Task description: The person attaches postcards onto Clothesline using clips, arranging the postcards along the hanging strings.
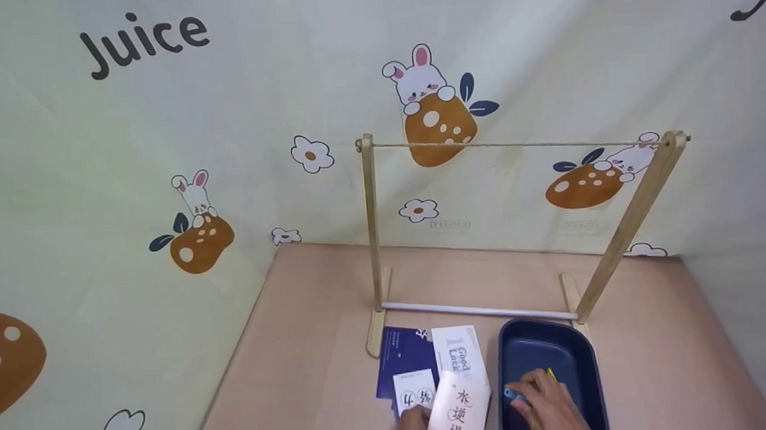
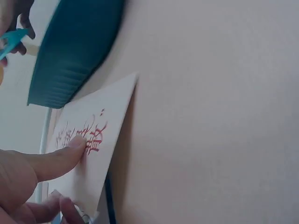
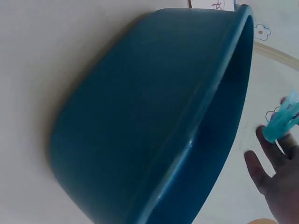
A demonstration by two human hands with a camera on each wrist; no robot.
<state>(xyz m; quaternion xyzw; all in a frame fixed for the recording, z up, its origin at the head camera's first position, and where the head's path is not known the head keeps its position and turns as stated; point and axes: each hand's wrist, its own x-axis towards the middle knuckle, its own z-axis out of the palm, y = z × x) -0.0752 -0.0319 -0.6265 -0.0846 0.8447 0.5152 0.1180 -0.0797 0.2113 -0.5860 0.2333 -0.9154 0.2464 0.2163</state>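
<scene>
My left hand pinches a white card with red characters, its thumb lying flat across the print. In the left wrist view one edge of this card tilts up off the table. Over the dark blue basin, my right hand holds a light blue plastic clothespin at its fingertips. The right wrist view shows the clothespin past the basin rim. A bit of yellow shows behind the right hand's fingers.
A wooden stand with a cord strung across its top stands behind. Left of the basin lie a dark blue card, a "Good Luck" card and a smaller white card. A patterned cloth hangs around the table.
</scene>
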